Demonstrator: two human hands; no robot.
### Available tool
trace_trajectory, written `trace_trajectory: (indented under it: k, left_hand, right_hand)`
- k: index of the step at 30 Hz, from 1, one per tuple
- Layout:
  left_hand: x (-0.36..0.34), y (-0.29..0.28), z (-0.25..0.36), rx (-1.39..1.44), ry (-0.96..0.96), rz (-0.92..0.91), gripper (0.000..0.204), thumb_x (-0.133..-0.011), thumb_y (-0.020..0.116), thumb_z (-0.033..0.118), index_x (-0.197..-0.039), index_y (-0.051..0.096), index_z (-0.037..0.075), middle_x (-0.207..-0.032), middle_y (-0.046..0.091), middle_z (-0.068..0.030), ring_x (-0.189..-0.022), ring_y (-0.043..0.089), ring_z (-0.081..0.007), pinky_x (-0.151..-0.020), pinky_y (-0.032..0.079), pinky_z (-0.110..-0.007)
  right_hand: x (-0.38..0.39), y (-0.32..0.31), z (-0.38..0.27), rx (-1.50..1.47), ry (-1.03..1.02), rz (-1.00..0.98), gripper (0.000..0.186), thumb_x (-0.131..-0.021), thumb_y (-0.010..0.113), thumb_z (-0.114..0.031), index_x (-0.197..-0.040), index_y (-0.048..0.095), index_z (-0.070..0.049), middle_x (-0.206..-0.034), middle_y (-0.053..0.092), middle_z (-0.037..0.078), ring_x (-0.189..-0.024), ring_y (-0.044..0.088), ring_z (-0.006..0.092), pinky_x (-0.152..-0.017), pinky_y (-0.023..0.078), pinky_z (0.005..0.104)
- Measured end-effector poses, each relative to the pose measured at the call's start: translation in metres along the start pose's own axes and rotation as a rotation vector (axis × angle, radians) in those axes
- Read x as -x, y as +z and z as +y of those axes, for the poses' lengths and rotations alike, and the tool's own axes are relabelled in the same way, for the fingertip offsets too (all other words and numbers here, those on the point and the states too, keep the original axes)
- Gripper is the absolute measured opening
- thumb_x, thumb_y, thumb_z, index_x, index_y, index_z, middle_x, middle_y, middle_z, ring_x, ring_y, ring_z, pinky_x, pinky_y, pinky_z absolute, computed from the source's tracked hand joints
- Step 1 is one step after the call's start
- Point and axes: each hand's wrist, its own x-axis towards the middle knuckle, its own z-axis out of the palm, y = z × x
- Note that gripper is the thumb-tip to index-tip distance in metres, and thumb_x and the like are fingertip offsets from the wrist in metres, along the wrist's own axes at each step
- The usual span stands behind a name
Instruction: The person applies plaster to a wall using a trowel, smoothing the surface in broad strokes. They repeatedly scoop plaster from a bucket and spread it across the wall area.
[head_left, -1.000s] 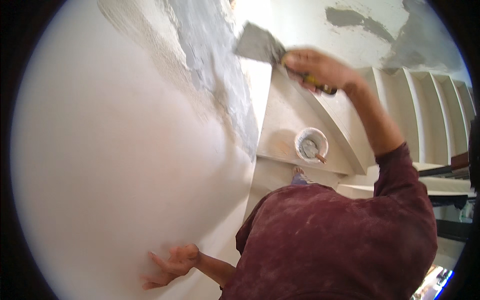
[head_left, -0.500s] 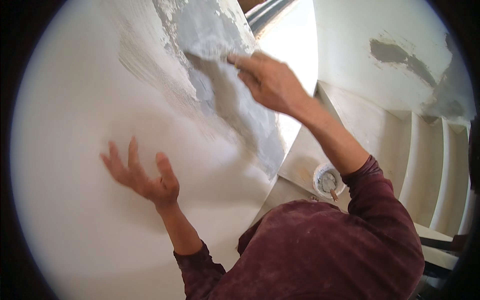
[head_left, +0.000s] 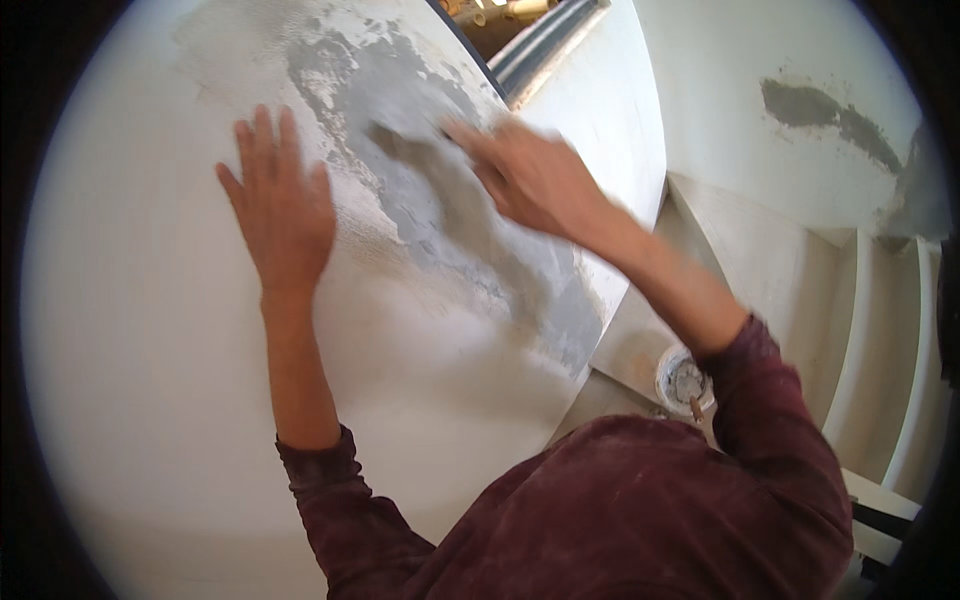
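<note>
My right hand is closed around a putty knife, held against the wall's grey patch. Motion blurs the blade, and the fingers hide most of the handle. A dark shadow runs down the patch below it. To the left, my left hand lies open with its fingers spread on or just off the white wall; whether it touches I cannot tell. Rough, sandy-looking plaster borders the grey patch between the two hands.
A white bucket of pale grey paste, with a brown handle sticking out, stands on the floor below my right forearm. Stairs run along the right. Another wall with grey patches rises behind them. An opening with a dark frame is at the top.
My left hand has moved up and its fingers have straightened toward the wall. My right hand has shifted slightly right and down in the picture, still holding the putty knife. The view has shifted slightly.
</note>
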Motion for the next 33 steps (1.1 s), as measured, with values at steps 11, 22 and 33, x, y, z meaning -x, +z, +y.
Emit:
trace_trajectory:
  k: [11, 22, 33]
  left_hand:
    - [-0.018, 0.008, 0.013, -0.115, 0.015, -0.006, 0.054, -0.092, 0.051, 0.031, -0.143, 0.041, 0.016, -0.152, 0.034, -0.0036, -0.143, 0.026, -0.0248, -0.115, 0.010, -0.057]
    - [-0.060, 0.061, 0.102, -0.118, 0.333, -0.280, 0.074, -0.091, 0.051, 0.048, -0.150, 0.025, 0.012, -0.157, 0.021, -0.0051, -0.146, 0.013, -0.0222, -0.116, 0.006, -0.056]
    - [0.210, 0.091, 0.248, 0.399, 0.734, -1.438, 0.062, -0.088, 0.057, 0.049, -0.137, 0.049, 0.012, -0.153, 0.029, -0.0139, -0.145, 0.017, -0.0310, -0.117, 0.010, -0.049]
  right_hand:
    - [0.142, 0.055, 0.009, -0.152, 0.182, -0.456, 0.060, -0.084, 0.052, -0.004, -0.141, 0.038, -0.013, -0.094, 0.055, 0.019, -0.061, 0.058, 0.0333, -0.051, 0.047, 0.0420]
    - [0.450, 0.009, 0.144, -0.050, 1.025, -0.746, 0.032, -0.081, 0.055, -0.018, -0.109, 0.063, -0.005, -0.101, 0.065, 0.025, -0.097, 0.062, 0.0400, -0.085, 0.048, 0.0482]
    - [0.274, 0.005, 0.133, -0.258, 0.620, -0.502, 0.044, -0.093, 0.050, -0.020, -0.137, 0.047, -0.019, -0.094, 0.059, 0.017, -0.086, 0.059, 0.0355, -0.078, 0.047, 0.0455]
